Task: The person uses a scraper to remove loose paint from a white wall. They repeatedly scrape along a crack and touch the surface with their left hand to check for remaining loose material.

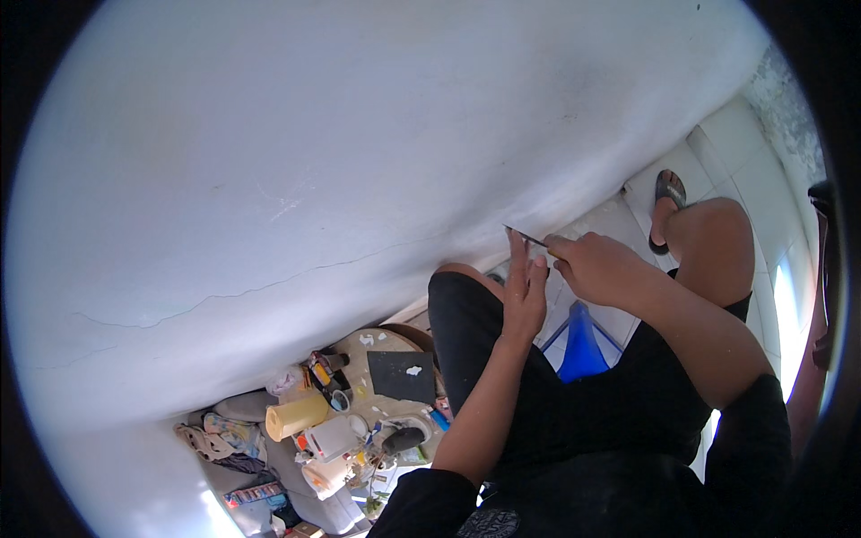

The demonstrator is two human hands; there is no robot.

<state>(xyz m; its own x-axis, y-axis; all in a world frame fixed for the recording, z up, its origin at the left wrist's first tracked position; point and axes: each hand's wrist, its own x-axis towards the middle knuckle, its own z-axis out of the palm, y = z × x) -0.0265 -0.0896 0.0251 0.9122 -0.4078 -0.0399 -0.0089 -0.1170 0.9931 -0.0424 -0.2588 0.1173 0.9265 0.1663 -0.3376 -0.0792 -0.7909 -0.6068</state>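
My right hand (pixel 592 265) is closed round the handle of a thin, dark-bladed hand tool (pixel 533 237), whose type I cannot tell. Its blade points up and left, towards the white wall (pixel 336 168). Just below the blade, my left hand (pixel 528 289) is raised with its fingers stretched out, the fingertips close to or touching the blade. A long thin crack (pixel 262 282) runs across the wall, and a patch of scratches (pixel 289 202) shows above it. I sit on a blue seat (pixel 582 343), my knees to either side.
A round table (pixel 356 336) at the lower left holds a dark board (pixel 401 376) with a white blob on it, a yellow jug (pixel 296 415), a white container (pixel 331 438) and cups. Cloths (pixel 229 437) lie beyond on a grey sofa. White floor tiles (pixel 767 175) extend at the right.
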